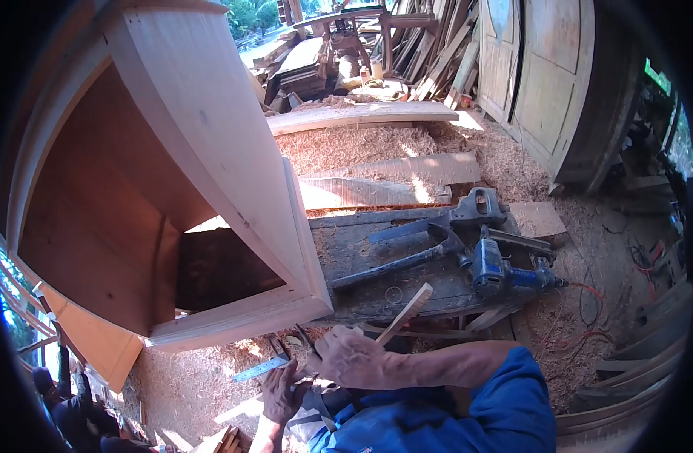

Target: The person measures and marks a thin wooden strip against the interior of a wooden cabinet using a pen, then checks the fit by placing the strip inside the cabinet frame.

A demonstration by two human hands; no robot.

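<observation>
At the lower middle, my right hand is closed, and a thin dark piece juts from beside its knuckles. A narrow light wooden strip slants up and right from behind my right wrist; its lower end is hidden. Just left and lower, my left hand is curled, its palm side out of sight, so what it grips cannot be made out. Against its fingertips ends a pale bluish flat blade, like a ruler. A large unpainted wooden cabinet with an open front leans over at the left.
On the dark workbench right of the cabinet lie a claw hammer, a handsaw and a blue nail gun with a red hose. Boards and shavings cover the floor beyond. Panelled doors stand at right. Another person is lower left.
</observation>
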